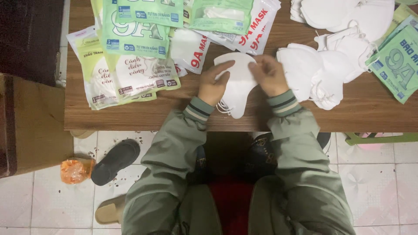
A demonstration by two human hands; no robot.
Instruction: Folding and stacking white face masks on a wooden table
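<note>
A white folded face mask lies on the wooden table right in front of me. My left hand grips its left edge, fingers curled over the top. My right hand pinches its upper right edge. The mask's ear loops hang near the table's front edge. Both my arms wear grey-green sleeves with striped cuffs.
A pile of loose white masks sits right of my hands, more at the back right. Green-and-white printed packets cover the left and back; others lie far right. On the tiled floor are slippers and an orange bag.
</note>
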